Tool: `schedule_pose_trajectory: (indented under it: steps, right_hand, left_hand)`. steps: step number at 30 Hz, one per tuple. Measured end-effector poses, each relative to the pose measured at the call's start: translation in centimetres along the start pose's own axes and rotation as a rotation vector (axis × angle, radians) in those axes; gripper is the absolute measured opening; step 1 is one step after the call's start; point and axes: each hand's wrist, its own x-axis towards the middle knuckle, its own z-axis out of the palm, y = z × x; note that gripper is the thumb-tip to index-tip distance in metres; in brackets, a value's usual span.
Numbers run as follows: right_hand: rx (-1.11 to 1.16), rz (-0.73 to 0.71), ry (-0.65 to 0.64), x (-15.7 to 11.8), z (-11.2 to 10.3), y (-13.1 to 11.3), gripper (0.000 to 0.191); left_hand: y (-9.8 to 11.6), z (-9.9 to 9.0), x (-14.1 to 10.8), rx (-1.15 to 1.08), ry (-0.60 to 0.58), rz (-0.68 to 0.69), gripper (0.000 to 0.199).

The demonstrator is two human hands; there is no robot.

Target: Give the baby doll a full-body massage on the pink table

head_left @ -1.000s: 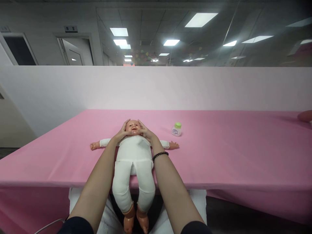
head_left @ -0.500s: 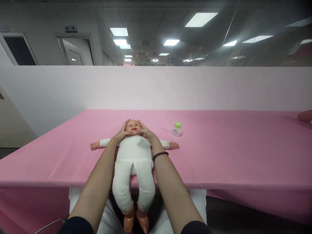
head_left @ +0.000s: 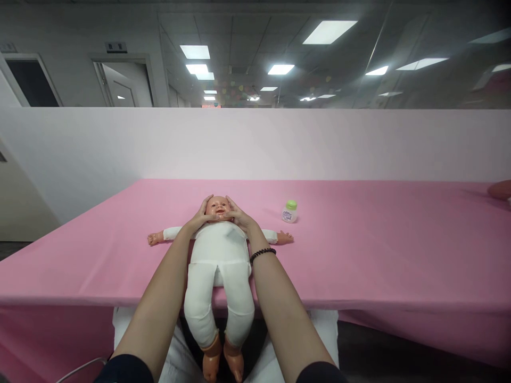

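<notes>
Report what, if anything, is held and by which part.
The baby doll, by its head, cupped between the left hand and the right hand.

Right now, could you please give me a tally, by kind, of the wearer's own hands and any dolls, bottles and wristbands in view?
Hands: 2 (left hand, right hand)
Doll: 1
Bottle: 1
Wristband: 1
Total: 5
Not counted: a cut-off object at the far right, too little shown to identify.
</notes>
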Motion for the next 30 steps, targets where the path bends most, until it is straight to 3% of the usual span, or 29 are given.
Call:
schedule_pose_trajectory:
  steps: [12, 20, 30]
  right_hand:
    - [-0.038, -0.025, 0.020, 0.10, -0.11, 0.12, 0.085]
    - [-0.096, -0.058, 0.066, 0.11, -0.14, 0.04, 0.040]
    - [-0.158, -0.052, 0.074, -0.21, 0.19, -0.12, 0.042]
  left_hand:
    - [-0.06, 0.07, -0.14, -0.003, 0.000, 0.016, 0.108]
    - [-0.22, -0.09, 0.24, 0.068, 0.010, 0.063, 0.117]
    - [-0.20, -0.06, 0.23, 0.059, 0.004, 0.051, 0.116]
